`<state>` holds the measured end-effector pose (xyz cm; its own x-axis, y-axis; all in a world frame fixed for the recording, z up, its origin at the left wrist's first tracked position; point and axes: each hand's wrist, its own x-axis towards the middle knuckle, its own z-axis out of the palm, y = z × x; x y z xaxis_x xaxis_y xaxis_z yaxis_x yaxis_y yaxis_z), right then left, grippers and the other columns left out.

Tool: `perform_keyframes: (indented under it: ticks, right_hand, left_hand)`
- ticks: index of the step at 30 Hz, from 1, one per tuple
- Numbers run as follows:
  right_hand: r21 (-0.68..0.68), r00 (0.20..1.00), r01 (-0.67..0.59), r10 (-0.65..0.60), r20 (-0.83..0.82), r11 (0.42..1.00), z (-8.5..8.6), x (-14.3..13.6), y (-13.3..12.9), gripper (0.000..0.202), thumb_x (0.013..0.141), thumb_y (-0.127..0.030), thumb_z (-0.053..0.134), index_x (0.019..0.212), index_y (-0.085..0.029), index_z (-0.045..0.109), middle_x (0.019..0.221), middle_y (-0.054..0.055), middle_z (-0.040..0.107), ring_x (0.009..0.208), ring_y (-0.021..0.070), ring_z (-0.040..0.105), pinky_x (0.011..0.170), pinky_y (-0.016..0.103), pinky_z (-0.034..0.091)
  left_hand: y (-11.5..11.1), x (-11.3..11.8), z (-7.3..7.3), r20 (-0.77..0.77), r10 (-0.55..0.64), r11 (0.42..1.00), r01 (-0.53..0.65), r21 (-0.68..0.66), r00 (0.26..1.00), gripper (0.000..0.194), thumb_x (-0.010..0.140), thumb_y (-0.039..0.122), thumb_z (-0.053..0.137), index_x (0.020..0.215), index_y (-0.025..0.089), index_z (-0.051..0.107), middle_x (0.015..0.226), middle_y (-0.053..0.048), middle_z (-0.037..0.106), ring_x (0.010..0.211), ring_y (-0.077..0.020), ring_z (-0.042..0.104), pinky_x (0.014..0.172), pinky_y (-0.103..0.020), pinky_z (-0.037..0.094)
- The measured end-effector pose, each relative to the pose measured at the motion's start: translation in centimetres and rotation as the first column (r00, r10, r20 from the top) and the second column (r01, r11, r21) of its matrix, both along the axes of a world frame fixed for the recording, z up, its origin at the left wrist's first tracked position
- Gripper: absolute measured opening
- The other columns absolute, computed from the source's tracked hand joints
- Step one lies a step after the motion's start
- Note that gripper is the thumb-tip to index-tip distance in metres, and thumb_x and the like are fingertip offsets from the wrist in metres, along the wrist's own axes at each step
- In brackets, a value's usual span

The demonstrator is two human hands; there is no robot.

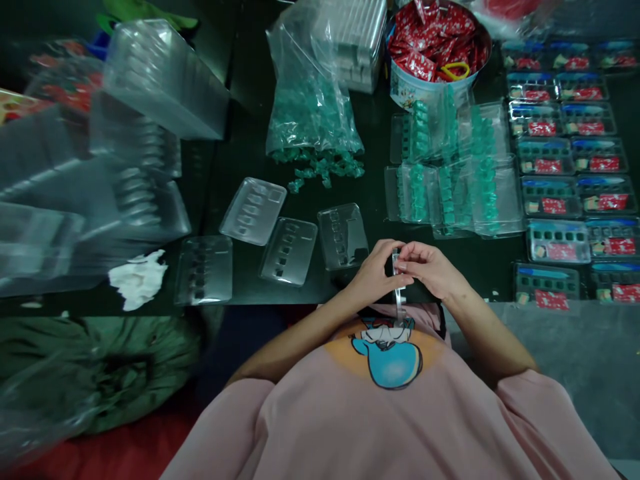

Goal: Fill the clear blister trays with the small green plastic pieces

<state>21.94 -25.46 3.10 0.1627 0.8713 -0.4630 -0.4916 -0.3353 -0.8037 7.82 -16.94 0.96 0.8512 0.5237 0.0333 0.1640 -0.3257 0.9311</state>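
Observation:
Between my two hands, at the table's near edge, a clear plastic tray [400, 303] is held nearly edge-on. My left hand [377, 270] grips it from the left, thumb and fingers closed. From the other side my right hand [427, 267] pinches its upper part; whether a small piece sits in those fingertips is hidden. Left of my hands lie clear moulded trays with a row of square pockets: the nearest tray [344, 237], a middle tray [289, 252], an upper tray [254, 211] and a far-left tray [205, 270]. Loose green translucent pieces [327, 167] spill from a plastic bag [310, 100].
Trays with green pieces [455, 193] lie at right, beside rows of filled packs [553, 157]. Behind stand a round tin [433, 93] of red packets and yellow-handled scissors [456, 69]. Stacked clear trays [165, 80] and crumpled white tissue [137, 280] occupy the left.

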Motion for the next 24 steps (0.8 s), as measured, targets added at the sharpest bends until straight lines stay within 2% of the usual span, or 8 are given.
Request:
perform_keyframes:
  ticks: [15,24]
  right_hand:
    - [-0.001,1.000,-0.009,0.009,-0.008,1.000,-0.04,0.01,0.25,0.024,0.062,-0.024,0.083,0.073,-0.018,0.062,0.070,-0.004,0.061,0.064,0.0079,0.055,0.060,0.021,0.044]
    - [-0.011,1.000,-0.005,0.005,-0.006,1.000,-0.13,0.00,0.17,0.024,0.062,-0.023,0.082,0.074,-0.018,0.061,0.072,-0.003,0.062,0.065,0.0079,0.056,0.061,0.021,0.045]
  left_hand:
    - [0.00,-0.02,0.36,-0.012,0.019,0.999,-0.020,-0.039,1.000,0.058,0.079,0.052,0.069,0.124,0.020,0.053,0.123,-0.013,0.054,0.116,-0.0281,0.052,0.100,-0.043,0.044]
    - [0.05,-0.06,0.07,-0.029,0.012,0.999,-0.013,-0.046,0.999,0.061,0.078,0.053,0.069,0.127,0.021,0.053,0.124,-0.013,0.053,0.116,-0.0284,0.053,0.099,-0.043,0.045]
